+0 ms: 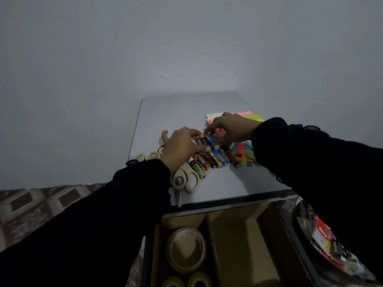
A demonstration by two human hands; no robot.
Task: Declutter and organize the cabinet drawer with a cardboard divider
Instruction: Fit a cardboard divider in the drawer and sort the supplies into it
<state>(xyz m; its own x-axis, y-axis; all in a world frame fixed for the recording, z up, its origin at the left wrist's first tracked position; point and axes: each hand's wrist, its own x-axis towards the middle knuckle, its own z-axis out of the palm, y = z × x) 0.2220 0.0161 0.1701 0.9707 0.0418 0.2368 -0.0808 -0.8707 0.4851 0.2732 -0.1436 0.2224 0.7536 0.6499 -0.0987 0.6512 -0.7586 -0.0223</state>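
While I watch, batteries (209, 157): on grey cabinet top (228, 183), long axes slanting lower-right to upper-left
left hand (182, 149): fingers curled on upper batteries
right hand (232, 131): pinching same cluster
hidden: scissors (186, 179) blades under sleeve
drawer (228, 245): cardboard divider (211, 241), tape rolls (186, 249), cut off
room: plain grey wall (145, 48)

Both hands, left (182, 145) and right (232, 129), fingers curled, fingertips nearly touching.

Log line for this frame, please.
both hands gathering batteries on cabinet top | scissors beside | tape rolls in divider's left compartment
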